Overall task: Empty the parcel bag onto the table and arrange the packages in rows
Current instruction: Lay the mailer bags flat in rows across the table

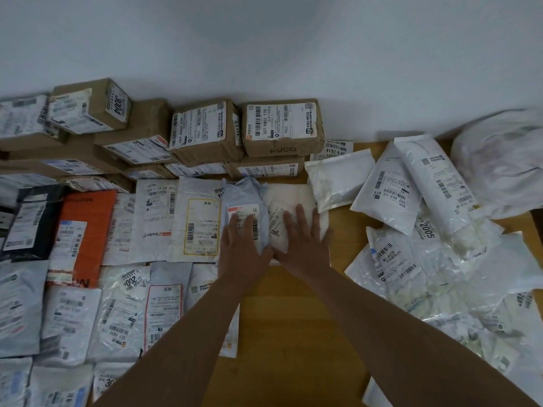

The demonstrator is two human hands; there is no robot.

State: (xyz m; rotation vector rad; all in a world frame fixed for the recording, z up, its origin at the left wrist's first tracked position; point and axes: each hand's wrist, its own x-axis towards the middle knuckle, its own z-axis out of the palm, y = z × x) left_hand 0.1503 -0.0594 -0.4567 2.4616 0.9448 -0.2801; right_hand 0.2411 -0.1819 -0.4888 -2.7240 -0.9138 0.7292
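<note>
- Your left hand [245,248] lies flat, fingers straight, pressing on a pale blue-grey mailer [245,198]; it grips nothing.
- Your right hand [305,239] lies flat the same way on a white padded mailer [293,198] just beside it, at the right end of the middle row.
- Risk: the blue-grey mailer overlaps its neighbours on both sides, so sliding it could drag them out of line.
- Risk: the mailers look slick, so a push under flat palms may skew them rather than square them.
- The emptied parcel bag [499,160] sits crumpled at the far right of the wooden table [293,333].
- An unsorted heap of white mailers [426,259] lies near your right forearm; a wide reach could brush it.
- Stacked cardboard boxes [205,133] line the wall behind the rows, limiting space to push forward.
</note>
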